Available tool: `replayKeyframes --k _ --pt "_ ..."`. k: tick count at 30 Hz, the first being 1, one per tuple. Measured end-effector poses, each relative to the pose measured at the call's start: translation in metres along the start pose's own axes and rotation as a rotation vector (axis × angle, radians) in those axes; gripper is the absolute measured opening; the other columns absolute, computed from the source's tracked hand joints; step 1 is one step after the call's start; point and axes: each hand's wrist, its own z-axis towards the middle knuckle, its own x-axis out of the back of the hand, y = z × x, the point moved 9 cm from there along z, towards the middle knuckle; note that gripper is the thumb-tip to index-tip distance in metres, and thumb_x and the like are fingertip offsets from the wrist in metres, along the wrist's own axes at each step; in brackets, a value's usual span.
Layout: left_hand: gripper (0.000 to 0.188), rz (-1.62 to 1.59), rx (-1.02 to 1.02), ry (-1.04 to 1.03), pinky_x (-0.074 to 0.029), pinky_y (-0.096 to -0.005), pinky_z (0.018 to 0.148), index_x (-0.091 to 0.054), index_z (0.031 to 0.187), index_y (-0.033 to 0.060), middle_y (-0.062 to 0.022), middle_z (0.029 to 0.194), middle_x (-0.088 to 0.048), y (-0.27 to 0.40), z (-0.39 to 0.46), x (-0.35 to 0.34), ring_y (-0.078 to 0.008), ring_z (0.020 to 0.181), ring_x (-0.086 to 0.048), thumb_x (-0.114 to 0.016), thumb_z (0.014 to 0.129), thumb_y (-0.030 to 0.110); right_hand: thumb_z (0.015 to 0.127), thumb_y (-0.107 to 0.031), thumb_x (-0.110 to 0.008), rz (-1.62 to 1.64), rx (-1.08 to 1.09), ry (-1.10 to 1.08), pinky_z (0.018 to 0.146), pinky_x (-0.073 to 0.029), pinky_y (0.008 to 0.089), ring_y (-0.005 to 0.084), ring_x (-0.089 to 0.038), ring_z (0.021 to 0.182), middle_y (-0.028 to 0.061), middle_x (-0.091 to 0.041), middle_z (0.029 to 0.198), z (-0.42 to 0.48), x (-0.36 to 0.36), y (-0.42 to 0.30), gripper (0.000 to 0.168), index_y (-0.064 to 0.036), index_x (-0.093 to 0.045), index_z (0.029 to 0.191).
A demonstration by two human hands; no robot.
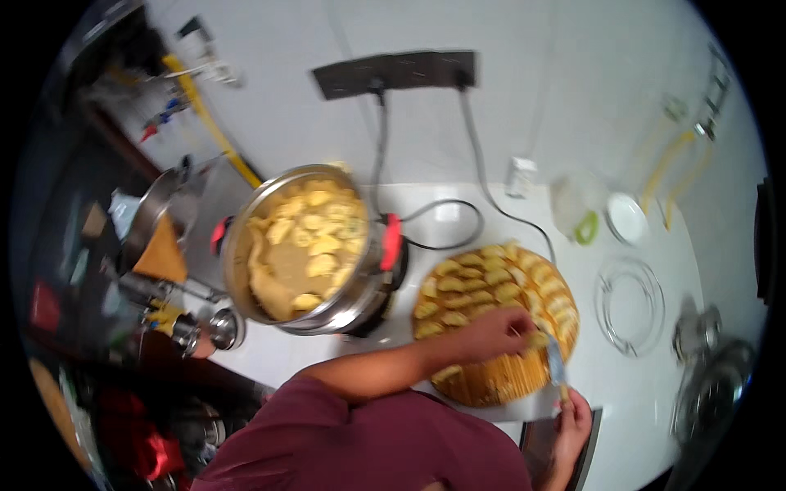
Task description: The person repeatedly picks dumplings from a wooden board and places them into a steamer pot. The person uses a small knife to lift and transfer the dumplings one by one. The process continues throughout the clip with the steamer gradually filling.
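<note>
My left hand (500, 331) reaches over a round slatted tray (491, 380) bearing rows of crescent-shaped dumplings (470, 285), its fingers closed on one dumpling (536, 340). In my right hand (574, 414), beyond the tray's lower right edge, is the handle of a small flat-bladed knife or spatula (556, 362); its blade touches or nearly touches that dumpling. To the left stands a steel steamer pot (344, 316) with red handles, its cloth-like liner holding more dumplings (322, 245) along the top and right.
Black cords (476, 147) run from a wall power strip (399, 70) to the counter behind the tray. A wire ring rack (629, 307), a white bowl (626, 218) and a glass lid (712, 386) lie right. Steel cups (226, 328) stand at the left, near a sink area.
</note>
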Motion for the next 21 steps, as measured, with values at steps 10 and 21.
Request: replayKeyframes --k 10,21 --pt "0.018 0.099 -0.173 0.387 -0.058 -0.0292 0.080 -0.060 0.115 0.0049 -0.0032 0.098 -0.070 0.214 -0.185 0.143 -0.0134 0.089 -0.071 -0.067 0.099 0.008 0.105 -0.017 -0.060 -0.095 0.030 -0.064 0.058 -0.034 0.0203 0.0047 -0.044 0.066 -0.0060 -0.052 0.075 -0.001 -0.004 -0.002 0.028 -0.001 -0.069 0.127" --pt "0.009 1.070 0.475 0.490 -0.055 -0.0305 0.080 -0.068 0.103 0.0024 -0.0021 0.091 -0.069 0.158 -0.264 0.327 -0.0114 0.091 -0.067 -0.067 0.096 0.008 0.105 -0.016 -0.060 -0.097 0.038 -0.169 0.063 -0.037 0.0213 0.0059 -0.046 0.068 -0.0050 -0.053 0.076 -0.006 -0.028 0.001 0.027 0.001 -0.068 0.124"
